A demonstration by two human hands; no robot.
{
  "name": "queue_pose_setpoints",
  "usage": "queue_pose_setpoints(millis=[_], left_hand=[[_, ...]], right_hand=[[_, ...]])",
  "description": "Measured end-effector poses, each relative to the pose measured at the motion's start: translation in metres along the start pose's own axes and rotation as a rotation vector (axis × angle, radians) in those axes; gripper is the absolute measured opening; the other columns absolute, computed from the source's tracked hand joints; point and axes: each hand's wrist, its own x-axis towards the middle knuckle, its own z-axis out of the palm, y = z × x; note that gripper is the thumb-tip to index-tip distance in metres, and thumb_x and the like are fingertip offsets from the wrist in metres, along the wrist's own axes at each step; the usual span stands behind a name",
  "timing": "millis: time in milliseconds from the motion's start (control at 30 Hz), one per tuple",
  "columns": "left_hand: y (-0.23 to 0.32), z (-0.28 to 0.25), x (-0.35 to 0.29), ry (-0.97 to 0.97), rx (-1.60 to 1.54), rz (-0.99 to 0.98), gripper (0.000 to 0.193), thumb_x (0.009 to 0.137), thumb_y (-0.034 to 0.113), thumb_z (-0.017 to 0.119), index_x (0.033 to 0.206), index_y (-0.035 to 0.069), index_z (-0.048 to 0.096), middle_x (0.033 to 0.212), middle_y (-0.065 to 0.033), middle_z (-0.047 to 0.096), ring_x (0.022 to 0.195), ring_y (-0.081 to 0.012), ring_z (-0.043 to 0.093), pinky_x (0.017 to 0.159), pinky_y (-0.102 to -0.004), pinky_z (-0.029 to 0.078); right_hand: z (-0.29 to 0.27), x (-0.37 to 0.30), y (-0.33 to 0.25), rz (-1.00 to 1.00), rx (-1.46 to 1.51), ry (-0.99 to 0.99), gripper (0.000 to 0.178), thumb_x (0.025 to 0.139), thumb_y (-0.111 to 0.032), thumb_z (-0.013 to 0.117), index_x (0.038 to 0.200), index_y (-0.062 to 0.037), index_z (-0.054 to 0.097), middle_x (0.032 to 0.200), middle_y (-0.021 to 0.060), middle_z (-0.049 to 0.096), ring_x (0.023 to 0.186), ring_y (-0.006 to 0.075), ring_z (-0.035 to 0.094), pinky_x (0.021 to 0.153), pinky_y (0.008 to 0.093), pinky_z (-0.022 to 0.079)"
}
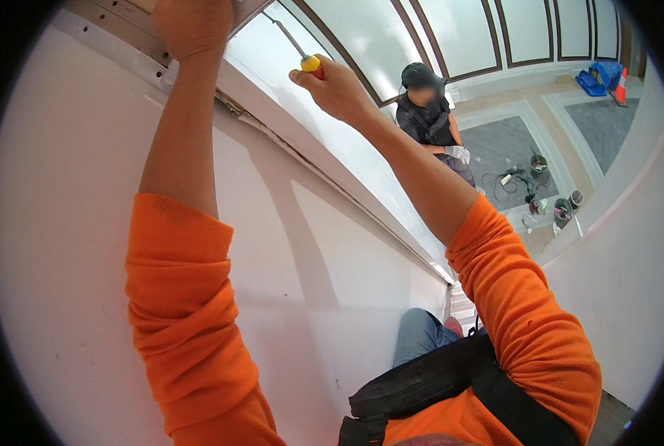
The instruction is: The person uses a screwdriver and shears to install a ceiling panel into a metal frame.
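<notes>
Right hand (339, 89) — grip clamped on the yellow-and-red handle of a screwdriver (296, 46), its shaft angled up-left toward the wooden frame (116, 33) above the white wall (64, 245). Left hand (192, 26) rests raised against that frame — whether its grip is closed cannot be told.

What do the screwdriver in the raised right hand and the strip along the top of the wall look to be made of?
Screwdriver: thin grey shaft with a dull metallic gleam, probably steel; glossy yellow-and-red handle, likely plastic. Strip: flat, pale grey with small evenly spaced holes, seemingly painted or bare metal, though wood is possible.
</notes>
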Motion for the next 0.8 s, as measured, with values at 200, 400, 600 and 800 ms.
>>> queue_pose_setpoints(millis=[200,400,600,800], left_hand=[[-0.003,-0.001,-0.002,-0.013,-0.042,-0.04,0.05,0.101,0.051,0.057,0.08,0.006,0.061,0.068,0.0012,0.054,0.062,-0.0095,0.051,0.057,-0.0278,0.041],[0.015,0.001,-0.01,0.033,0.102,-0.004,0.052,0.101,0.052,0.056,0.079,0.005,0.061,0.066,0.0008,0.053,0.062,-0.0101,0.05,0.057,-0.029,0.041],[0.005,-0.004,-0.005,0.029,0.127,-0.017,0.053,0.101,0.052,0.055,0.08,0.004,0.062,0.066,0.0003,0.053,0.062,-0.0117,0.051,0.058,-0.0306,0.042],[-0.035,-0.01,0.014,0.018,0.477,0.056,0.053,0.099,0.05,0.05,0.112,0.004,0.072,0.1,-0.0219,0.072,0.092,-0.0394,0.069,0.082,-0.0462,0.05]], right_hand=[[0.012,0.004,0.006,0.022,0.38,-0.198,0.029,0.097,-0.033,0.063,0.095,-0.0049,0.058,0.066,-0.0002,0.053,0.052,0.0089,0.052,0.049,0.0261,0.044],[-0.004,0.017,0.029,-0.204,-0.139,-0.093,0.032,0.101,-0.032,0.058,0.117,-0.0036,0.057,0.08,0.0062,0.062,0.074,0.0164,0.063,0.064,0.0315,0.051],[-0.025,-0.003,-0.008,-0.054,-0.334,-0.115,0.041,0.1,-0.039,0.063,0.123,-0.0056,0.057,0.096,0.0122,0.069,0.092,0.0221,0.067,0.083,0.033,0.052],[-0.03,0.014,0.03,-0.203,-0.168,-0.167,0.033,0.099,-0.025,0.064,0.123,-0.0039,0.055,0.1,0.0113,0.061,0.087,0.0208,0.058,0.076,0.0373,0.048]])
